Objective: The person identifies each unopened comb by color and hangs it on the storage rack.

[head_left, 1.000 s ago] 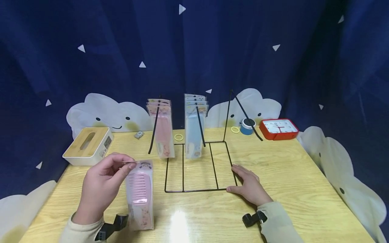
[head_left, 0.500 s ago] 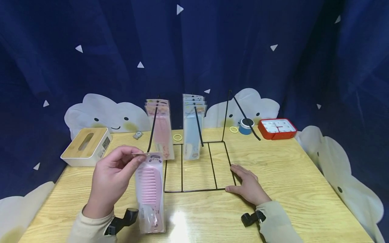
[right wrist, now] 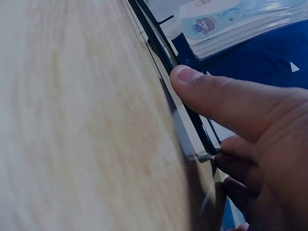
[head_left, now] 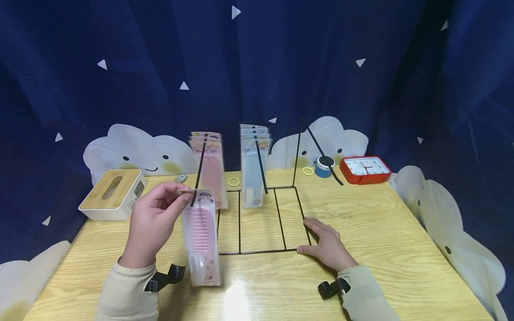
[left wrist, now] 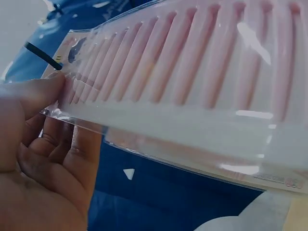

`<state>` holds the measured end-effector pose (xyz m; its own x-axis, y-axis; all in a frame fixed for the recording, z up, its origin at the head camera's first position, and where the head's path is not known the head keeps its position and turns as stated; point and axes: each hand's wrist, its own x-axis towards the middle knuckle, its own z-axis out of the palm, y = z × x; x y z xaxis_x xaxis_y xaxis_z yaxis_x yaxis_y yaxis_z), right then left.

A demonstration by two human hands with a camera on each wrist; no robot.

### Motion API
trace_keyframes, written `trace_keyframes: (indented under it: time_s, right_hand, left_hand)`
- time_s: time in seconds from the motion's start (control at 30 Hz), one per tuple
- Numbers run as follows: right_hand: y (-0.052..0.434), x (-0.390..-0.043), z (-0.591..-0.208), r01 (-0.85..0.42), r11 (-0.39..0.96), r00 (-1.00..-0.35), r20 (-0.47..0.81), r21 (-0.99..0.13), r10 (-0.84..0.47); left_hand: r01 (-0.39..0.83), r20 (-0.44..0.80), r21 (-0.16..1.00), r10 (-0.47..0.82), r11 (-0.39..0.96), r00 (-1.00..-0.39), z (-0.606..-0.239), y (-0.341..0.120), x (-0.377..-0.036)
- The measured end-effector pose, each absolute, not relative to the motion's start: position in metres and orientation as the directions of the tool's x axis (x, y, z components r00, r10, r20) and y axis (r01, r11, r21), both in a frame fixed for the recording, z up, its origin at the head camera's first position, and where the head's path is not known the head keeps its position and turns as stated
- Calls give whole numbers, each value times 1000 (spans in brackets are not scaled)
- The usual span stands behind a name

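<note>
The left hand (head_left: 154, 218) pinched the top edge of the packaged pink comb (head_left: 201, 236), which hung above the counter (head_left: 381, 232) at the tip of the wire rack's (head_left: 261, 223) left peg, looking light, stiff yet slippery in its sleeve, while the right hand (head_left: 327, 245) lay flat, steadying the rack's base corner.

Both arms wore long sleeves of pale beige fabric ending at the wrists. The left hand (head_left: 154, 218) and the right hand (head_left: 327, 246) were bare, without rings or gloves. A small black camera mount was strapped at each wrist, projecting from the cuff on a black bracket.
</note>
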<state>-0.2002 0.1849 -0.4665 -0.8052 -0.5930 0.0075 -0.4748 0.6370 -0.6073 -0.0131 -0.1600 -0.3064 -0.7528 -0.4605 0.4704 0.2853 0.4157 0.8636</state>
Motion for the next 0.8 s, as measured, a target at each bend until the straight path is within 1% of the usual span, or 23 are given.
trace_keyframes:
  time_s: [0.2,0.43,0.8]
  right_hand:
    - [185,-200,-469,-477,633,-805,15,-610,-593]
    - [185,-199,-470,-472,635,-808,10,-611,-590]
    - [186,-198,-470,-461,645,-814,1,-610,-581]
  left_hand:
    - [266,437,878,-441,398,-784,-307,-177,-43]
    - [207,413,868,-426,451,-805,-302,-195,-78]
    - [209,417,859,-402,467,-815,-302,-208,-104]
